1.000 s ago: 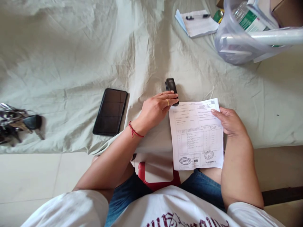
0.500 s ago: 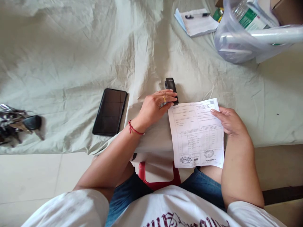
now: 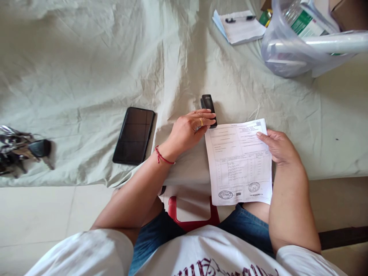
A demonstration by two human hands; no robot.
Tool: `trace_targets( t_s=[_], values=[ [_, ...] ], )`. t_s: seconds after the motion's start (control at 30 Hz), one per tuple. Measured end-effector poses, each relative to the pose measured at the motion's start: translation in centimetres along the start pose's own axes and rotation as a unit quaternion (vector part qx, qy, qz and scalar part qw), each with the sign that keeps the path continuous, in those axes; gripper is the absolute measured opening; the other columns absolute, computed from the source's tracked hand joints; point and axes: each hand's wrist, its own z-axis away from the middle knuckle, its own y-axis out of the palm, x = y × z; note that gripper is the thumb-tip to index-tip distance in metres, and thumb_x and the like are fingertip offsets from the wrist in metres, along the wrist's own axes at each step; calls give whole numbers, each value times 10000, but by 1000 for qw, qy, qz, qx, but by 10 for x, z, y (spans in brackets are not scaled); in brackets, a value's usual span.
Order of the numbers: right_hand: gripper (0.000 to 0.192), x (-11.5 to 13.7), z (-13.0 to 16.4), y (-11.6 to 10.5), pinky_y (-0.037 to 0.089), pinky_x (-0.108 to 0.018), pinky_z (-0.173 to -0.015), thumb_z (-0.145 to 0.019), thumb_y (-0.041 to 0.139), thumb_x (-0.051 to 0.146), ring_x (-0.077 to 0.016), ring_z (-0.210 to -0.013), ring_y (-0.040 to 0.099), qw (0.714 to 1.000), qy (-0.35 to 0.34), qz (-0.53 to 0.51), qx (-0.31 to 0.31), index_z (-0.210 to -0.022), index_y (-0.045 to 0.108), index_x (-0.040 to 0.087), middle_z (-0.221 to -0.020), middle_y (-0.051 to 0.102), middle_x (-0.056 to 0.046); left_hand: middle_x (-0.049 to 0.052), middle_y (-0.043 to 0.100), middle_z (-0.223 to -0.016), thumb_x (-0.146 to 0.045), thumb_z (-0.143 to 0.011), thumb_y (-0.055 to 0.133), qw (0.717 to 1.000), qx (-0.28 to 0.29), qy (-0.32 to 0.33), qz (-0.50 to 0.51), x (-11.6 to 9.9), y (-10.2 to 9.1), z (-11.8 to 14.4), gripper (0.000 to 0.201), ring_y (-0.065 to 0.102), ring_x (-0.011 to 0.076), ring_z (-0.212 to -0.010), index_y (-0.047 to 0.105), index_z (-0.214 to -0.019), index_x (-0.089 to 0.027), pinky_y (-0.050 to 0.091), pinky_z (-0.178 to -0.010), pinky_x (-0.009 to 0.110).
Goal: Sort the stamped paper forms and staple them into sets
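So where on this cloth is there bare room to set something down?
Widest free patch: the wrinkled cloth beyond the phone, between the keys and the notepad. Another lies right of the printed sheet, below the plastic bag. It is crowded at the near edge, where the left hand rests on the stapler and the right hand holds the sheet.

The person wears a white short-sleeved T-shirt (image 3: 201, 253) that fills the bottom of the frame, with dark red lettering across the chest at the lower edge. Blue denim shorts (image 3: 155, 237) show just above it. A thin red thread bracelet (image 3: 162, 157) circles the left wrist, and a gold ring (image 3: 201, 122) sits on one finger of the left hand (image 3: 188, 130), at centre frame. The right hand (image 3: 280, 147) is bare.
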Motion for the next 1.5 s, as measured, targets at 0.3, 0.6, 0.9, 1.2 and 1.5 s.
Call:
trace_targets(
  t_s=[0.3,0.6,0.9,1.2,1.5],
  values=[
    [641,-1,0,0,715,-450,-889,-593,1078,777,-268,-859,852,1000,1,9,-4,-974,899,294,-959,897,-23,12,815,-1479,133,-834,446,997,9,4,-80,-4,5,10,752,727,250,-1493,876,-1327,-239,634,-1262,486],
    [677,4,2,0,710,-451,-863,-577,1076,793,-279,-836,851,1000,3,5,3,-979,886,282,-942,894,-32,12,773,-1548,109,-911,462,994,30,-22,-107,-10,10,18,732,681,257,-1542,851,-1407,-263,647,-1249,503],
    [598,11,10,-2,724,-479,-858,-656,1072,727,-325,-879,873,997,26,0,74,-988,896,261,-976,902,-80,66,759,-1589,102,-904,463,999,2,40,-28,-5,3,19,742,635,247,-1596,790,-1481,-229,542,-1353,529],
    [456,13,32,4,745,-565,-915,-767,1019,683,-391,-1014,892,991,-21,-39,129,-956,901,285,-980,904,-84,55,878,-1330,-146,-1051,588,979,-150,-136,-15,-39,2,22,369,842,224,-1199,851,-1295,-232,677,-1083,373],
    [558,15,2,35,696,-623,-1084,-682,1063,680,-393,-1138,867,992,-88,-89,27,-1016,872,277,-1026,902,-68,-9,847,-1006,-245,-1084,639,954,-207,-217,19,-62,-5,27,160,726,132,-691,787,-1144,-250,581,-726,297]
  ],
)
